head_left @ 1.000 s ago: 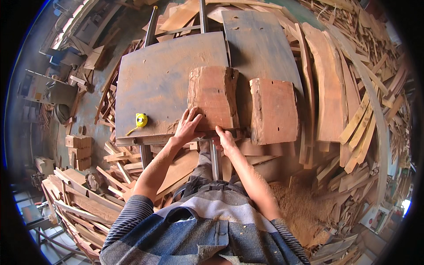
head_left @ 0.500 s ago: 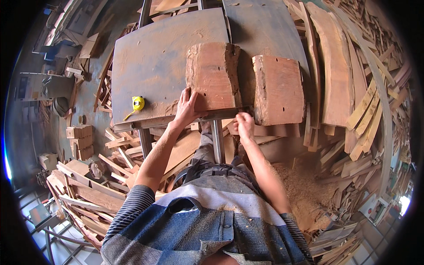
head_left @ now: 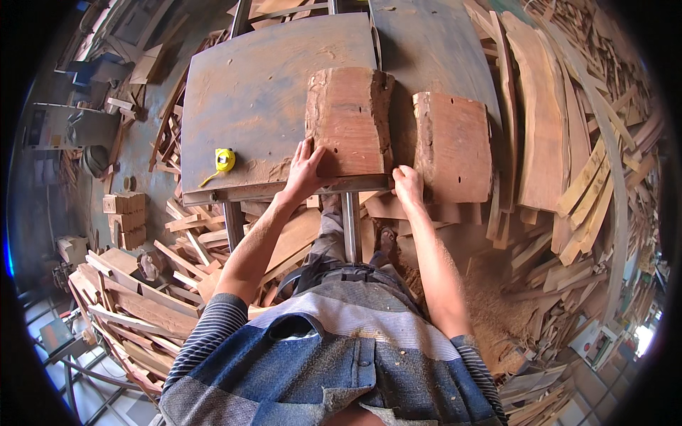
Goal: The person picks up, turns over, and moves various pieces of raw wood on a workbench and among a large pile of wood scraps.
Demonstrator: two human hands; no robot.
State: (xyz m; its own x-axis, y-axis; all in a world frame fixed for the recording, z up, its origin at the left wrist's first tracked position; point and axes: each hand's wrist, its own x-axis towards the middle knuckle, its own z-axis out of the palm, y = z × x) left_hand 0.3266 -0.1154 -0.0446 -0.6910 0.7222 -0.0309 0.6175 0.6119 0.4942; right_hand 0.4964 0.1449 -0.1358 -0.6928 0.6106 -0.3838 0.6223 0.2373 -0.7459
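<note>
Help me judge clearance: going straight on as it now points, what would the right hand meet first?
The right hand probably meets the rough edge of the left reddish-brown rectangular wooden slab first; depth is unclear, so the front edge of the grey metal tabletop could come sooner.

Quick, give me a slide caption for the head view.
Left hand against a live-edge wood slab, right hand by its near right corner, yellow tape measure on the dusty tabletop.
</note>
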